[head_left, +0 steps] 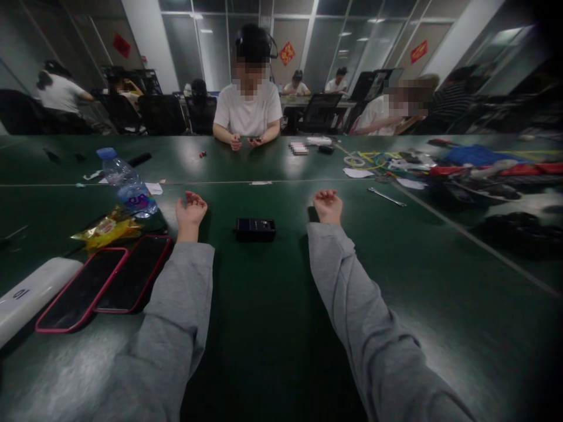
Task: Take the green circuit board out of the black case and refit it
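My left hand [190, 212] rests palm up on the green table [259, 328], its fingers loosely curled and apart, with nothing in it. Across from it, my right hand [328, 205] also lies palm up, fingers half bent, and holds nothing. Between the two hands sits a small black box-shaped device [255, 230] with a dark front panel; neither hand touches it. Left of my left hand a clear plastic bottle [129, 186] with a blue cap leans to one side. A yellow snack packet [108, 230] lies below the bottle.
Two phones with red-pink edges, one phone [83, 290] beside another phone [134, 274], lie near a white power bank [37, 296]. A wrench [387, 197] and a cable pile [373, 159] are at right. Opposite sits a person [247, 111] holding something small and dark.
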